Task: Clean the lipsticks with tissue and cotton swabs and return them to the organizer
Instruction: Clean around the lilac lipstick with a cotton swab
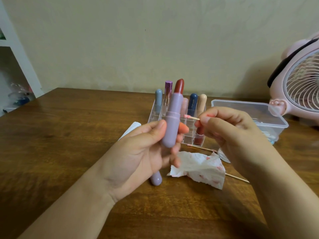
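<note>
My left hand (141, 152) grips an uncapped lilac lipstick (172, 118) upright, its dark red bullet extended at the top. My right hand (229, 133) pinches a cotton swab (191, 117) whose pink-stained tip sits just right of the lipstick's collar, a small gap between them. The lilac cap (156, 178) lies on the table below my left hand. A crumpled tissue (200, 168) with red stains lies in front. Behind stands the clear acrylic organizer (155, 114) holding several lipsticks.
Used swabs (202, 148) lie beside the organizer, and another stick (238, 178) pokes out from under the tissue. A clear plastic box (269, 116) of swabs stands at right, a pink fan (302, 83) behind it. A folded tissue (131, 130) lies left of the organizer.
</note>
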